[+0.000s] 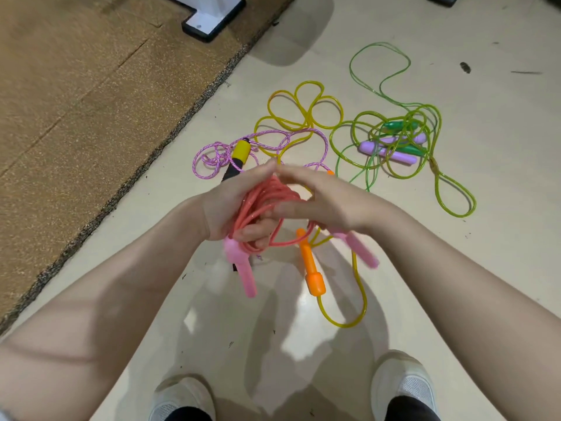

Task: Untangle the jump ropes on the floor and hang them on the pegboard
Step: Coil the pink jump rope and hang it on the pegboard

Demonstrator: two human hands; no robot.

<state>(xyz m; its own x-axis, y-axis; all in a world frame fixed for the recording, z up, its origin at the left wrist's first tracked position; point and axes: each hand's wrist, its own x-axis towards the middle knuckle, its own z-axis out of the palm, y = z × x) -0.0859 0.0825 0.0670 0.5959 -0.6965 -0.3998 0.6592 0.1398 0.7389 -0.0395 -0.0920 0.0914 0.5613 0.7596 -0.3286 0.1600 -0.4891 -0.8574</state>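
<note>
Rope (267, 205), pink, coiled: left hand (233, 208) clamped round it, right hand (321, 199) fingers straight, steadying. I judge it light, springy; grip handles (243, 268).

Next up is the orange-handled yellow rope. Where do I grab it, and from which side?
Probably by the orange handle, from the right. It lies bare on the floor just below the hands, with its fat end toward the person and open floor on its right. The pink handle hangs close on its left. Its yellow cord loops clear there; farther up it crosses other ropes.
</note>
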